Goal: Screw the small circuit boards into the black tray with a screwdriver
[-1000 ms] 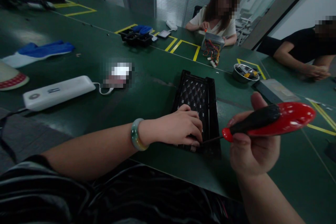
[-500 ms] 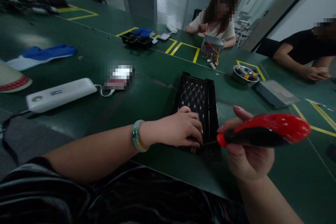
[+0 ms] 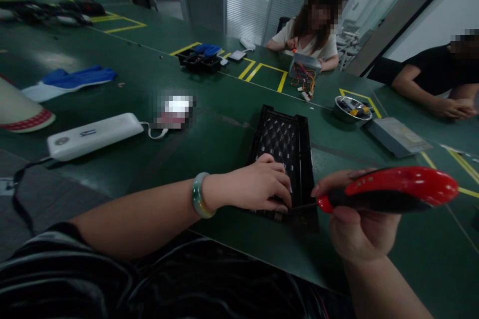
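Observation:
A black panel with a diamond-patterned inner face (image 3: 276, 134) lies on the green table in front of me. My left hand (image 3: 264, 184), with a green bangle at the wrist, rests on its near part. Its fingers curl down at the near right area; what they pinch, if anything, is hidden. In my right hand (image 3: 362, 224) is a red and black screwdriver (image 3: 400, 187), held nearly level by the front of its handle. The dark shaft points left, its tip close to my left fingertips.
Left stand a white power bank (image 3: 95, 137), a blurred lit device and a blue-white glove (image 3: 77, 78). Beyond are a black tray (image 3: 200, 62), a metal bowl (image 3: 352, 109) and a grey metal box (image 3: 398, 135). Two people sit across, one handling a wired metal box (image 3: 307, 64).
The whole view has shifted slightly, with the scene a little further right and down. My right hand and the screwdriver sit slightly further right; both hands keep nearly the same pose.

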A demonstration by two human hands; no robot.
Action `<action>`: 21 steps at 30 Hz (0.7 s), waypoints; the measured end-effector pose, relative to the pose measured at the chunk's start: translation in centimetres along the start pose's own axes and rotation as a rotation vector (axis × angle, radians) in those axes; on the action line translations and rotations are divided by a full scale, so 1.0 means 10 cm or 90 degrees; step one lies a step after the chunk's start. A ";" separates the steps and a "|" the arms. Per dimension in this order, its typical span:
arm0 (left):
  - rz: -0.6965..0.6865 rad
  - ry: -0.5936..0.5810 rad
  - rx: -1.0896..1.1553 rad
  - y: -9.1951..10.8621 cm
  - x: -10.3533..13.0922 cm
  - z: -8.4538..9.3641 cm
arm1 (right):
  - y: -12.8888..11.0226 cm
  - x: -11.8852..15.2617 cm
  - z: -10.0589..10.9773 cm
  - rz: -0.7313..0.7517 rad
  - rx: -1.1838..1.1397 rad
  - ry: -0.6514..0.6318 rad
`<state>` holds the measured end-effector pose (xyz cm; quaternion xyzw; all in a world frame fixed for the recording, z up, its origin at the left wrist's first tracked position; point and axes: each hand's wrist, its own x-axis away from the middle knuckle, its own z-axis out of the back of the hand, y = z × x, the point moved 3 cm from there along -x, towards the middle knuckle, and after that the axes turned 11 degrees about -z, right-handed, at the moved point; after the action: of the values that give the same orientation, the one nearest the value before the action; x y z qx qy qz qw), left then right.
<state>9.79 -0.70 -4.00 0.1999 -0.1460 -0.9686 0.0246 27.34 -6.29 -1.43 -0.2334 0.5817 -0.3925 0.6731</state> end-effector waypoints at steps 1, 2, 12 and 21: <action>0.000 0.001 0.001 0.00 0.00 0.00 | -0.01 0.00 0.00 0.013 -0.007 0.006; 0.001 0.002 0.002 0.00 0.00 0.00 | -0.02 0.00 0.01 0.030 -0.017 0.017; 0.000 0.000 -0.001 0.01 0.00 0.00 | -0.08 -0.09 0.00 0.093 -0.106 0.127; 0.012 -0.024 0.011 0.02 -0.01 0.03 | -0.04 -0.25 0.28 0.150 -0.094 0.436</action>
<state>9.71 -0.75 -3.64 0.1802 -0.1567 -0.9706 0.0291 29.87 -4.94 0.97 -0.0681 0.8228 -0.3249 0.4612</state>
